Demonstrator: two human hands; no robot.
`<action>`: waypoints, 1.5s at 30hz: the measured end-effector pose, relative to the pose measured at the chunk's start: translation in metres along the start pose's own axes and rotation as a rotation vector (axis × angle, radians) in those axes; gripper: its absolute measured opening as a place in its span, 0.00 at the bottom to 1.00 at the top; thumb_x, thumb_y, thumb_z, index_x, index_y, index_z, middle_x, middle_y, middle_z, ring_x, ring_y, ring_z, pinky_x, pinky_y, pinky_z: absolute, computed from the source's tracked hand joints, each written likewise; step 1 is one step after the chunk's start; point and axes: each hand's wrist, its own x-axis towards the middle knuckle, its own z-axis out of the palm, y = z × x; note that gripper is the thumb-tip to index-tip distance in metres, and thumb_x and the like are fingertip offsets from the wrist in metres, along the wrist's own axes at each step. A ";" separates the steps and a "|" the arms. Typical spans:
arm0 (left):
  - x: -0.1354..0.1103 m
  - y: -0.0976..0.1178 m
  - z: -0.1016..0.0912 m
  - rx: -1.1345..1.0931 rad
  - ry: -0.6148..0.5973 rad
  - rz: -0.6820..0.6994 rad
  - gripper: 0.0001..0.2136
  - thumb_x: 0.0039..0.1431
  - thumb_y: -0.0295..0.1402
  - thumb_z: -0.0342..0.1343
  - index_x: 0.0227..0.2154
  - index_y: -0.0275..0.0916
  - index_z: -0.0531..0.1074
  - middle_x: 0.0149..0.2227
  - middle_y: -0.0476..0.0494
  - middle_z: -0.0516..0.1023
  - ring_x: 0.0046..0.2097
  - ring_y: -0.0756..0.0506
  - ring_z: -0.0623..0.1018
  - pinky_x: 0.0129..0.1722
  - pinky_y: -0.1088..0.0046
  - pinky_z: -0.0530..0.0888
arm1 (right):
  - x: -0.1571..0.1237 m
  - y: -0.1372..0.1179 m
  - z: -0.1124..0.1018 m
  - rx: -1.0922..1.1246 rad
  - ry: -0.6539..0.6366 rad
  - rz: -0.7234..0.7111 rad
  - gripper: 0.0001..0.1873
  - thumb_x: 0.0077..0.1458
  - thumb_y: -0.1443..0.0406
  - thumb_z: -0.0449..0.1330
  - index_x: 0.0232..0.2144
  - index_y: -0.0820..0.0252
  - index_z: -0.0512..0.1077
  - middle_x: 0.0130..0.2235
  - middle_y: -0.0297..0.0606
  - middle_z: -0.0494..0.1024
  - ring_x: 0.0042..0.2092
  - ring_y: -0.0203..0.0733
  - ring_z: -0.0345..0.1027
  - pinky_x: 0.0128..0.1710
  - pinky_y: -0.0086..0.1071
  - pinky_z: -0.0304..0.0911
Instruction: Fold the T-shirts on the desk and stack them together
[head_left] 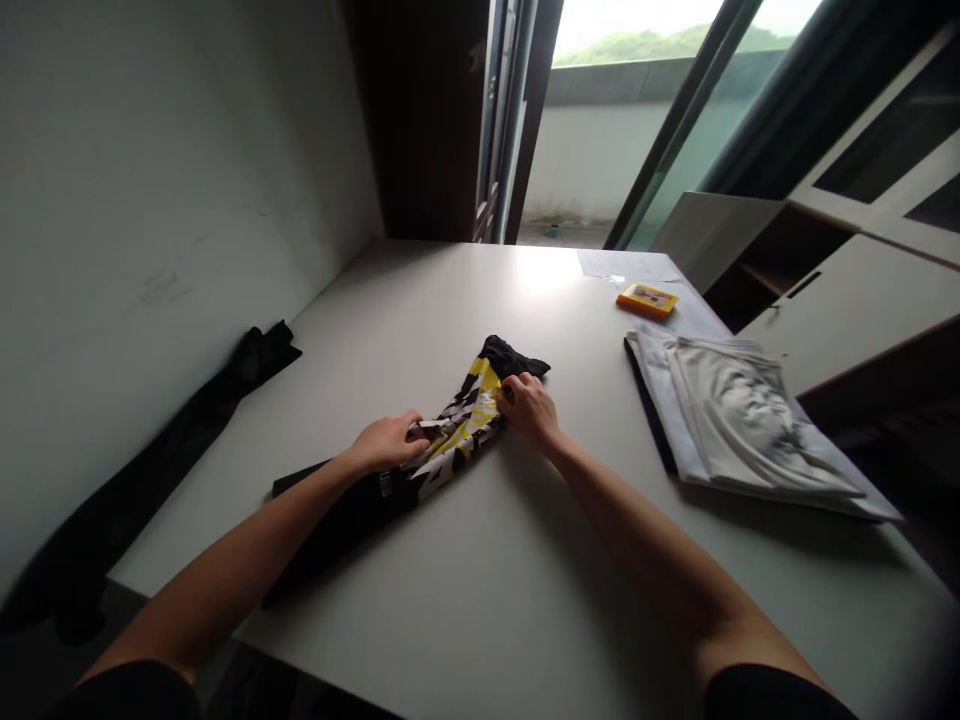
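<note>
A black garment (465, 446) with a yellow and white pattern lies folded into a long narrow shape across the table's middle. Its plain black end reaches toward the front left, and a loose black piece sticks out at the far end. My left hand (393, 440) grips the patterned cloth at its left edge, with fingers closed. Farther along, my right hand (529, 408) pinches the garment at its right edge, close to the black far end. The fingertips of both hands are partly hidden in the folds.
On the white table (600, 580), a stack of folded white and black clothes (742, 415) lies to the right. Behind it are an orange-yellow box (646, 301) and a paper sheet (630, 265). Black cloth (172, 460) hangs over the left edge, beside the wall.
</note>
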 end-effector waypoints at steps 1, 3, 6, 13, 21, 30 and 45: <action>-0.005 0.003 0.003 -0.018 -0.024 0.008 0.09 0.48 0.39 0.64 0.33 0.44 0.80 0.30 0.48 0.80 0.33 0.41 0.78 0.37 0.69 0.73 | 0.001 0.003 0.002 0.012 0.008 -0.008 0.12 0.64 0.58 0.56 0.44 0.54 0.76 0.46 0.45 0.75 0.50 0.52 0.68 0.46 0.40 0.67; -0.015 0.015 0.008 -0.060 -0.044 0.027 0.10 0.51 0.39 0.62 0.35 0.43 0.79 0.30 0.49 0.80 0.33 0.43 0.78 0.34 0.71 0.73 | 0.004 0.009 0.005 0.046 0.021 -0.003 0.12 0.65 0.59 0.55 0.45 0.54 0.76 0.48 0.45 0.74 0.51 0.52 0.67 0.48 0.41 0.67; -0.024 0.045 0.015 -0.120 0.014 0.043 0.15 0.60 0.40 0.55 0.46 0.42 0.78 0.34 0.48 0.81 0.34 0.43 0.78 0.35 0.71 0.72 | 0.009 0.013 0.002 0.098 0.080 0.041 0.12 0.63 0.59 0.57 0.44 0.55 0.78 0.50 0.46 0.74 0.54 0.54 0.66 0.53 0.44 0.66; -0.045 0.117 0.074 0.086 -0.331 0.401 0.26 0.64 0.36 0.58 0.64 0.39 0.67 0.50 0.35 0.81 0.50 0.35 0.80 0.52 0.59 0.73 | 0.014 0.000 -0.038 0.382 0.005 0.108 0.26 0.65 0.46 0.55 0.56 0.53 0.72 0.50 0.43 0.77 0.45 0.47 0.74 0.46 0.40 0.69; -0.021 0.119 0.059 -0.106 -0.657 0.633 0.16 0.73 0.37 0.49 0.58 0.44 0.74 0.56 0.43 0.79 0.56 0.43 0.79 0.57 0.69 0.72 | -0.013 -0.031 -0.021 -0.069 -0.156 0.031 0.22 0.59 0.59 0.62 0.56 0.52 0.69 0.50 0.49 0.75 0.49 0.58 0.72 0.41 0.41 0.65; 0.030 0.018 0.057 0.258 -0.059 0.353 0.22 0.64 0.35 0.57 0.61 0.43 0.71 0.67 0.37 0.66 0.68 0.33 0.64 0.69 0.48 0.57 | 0.014 0.036 -0.029 0.315 0.098 0.432 0.08 0.61 0.62 0.52 0.41 0.53 0.68 0.37 0.38 0.79 0.38 0.48 0.72 0.40 0.36 0.63; 0.043 0.015 0.058 0.424 0.059 0.378 0.22 0.68 0.37 0.53 0.63 0.41 0.70 0.67 0.38 0.67 0.68 0.38 0.64 0.70 0.59 0.59 | -0.001 -0.011 -0.016 -0.024 0.054 0.058 0.24 0.60 0.54 0.61 0.56 0.54 0.68 0.50 0.48 0.74 0.50 0.56 0.68 0.47 0.43 0.65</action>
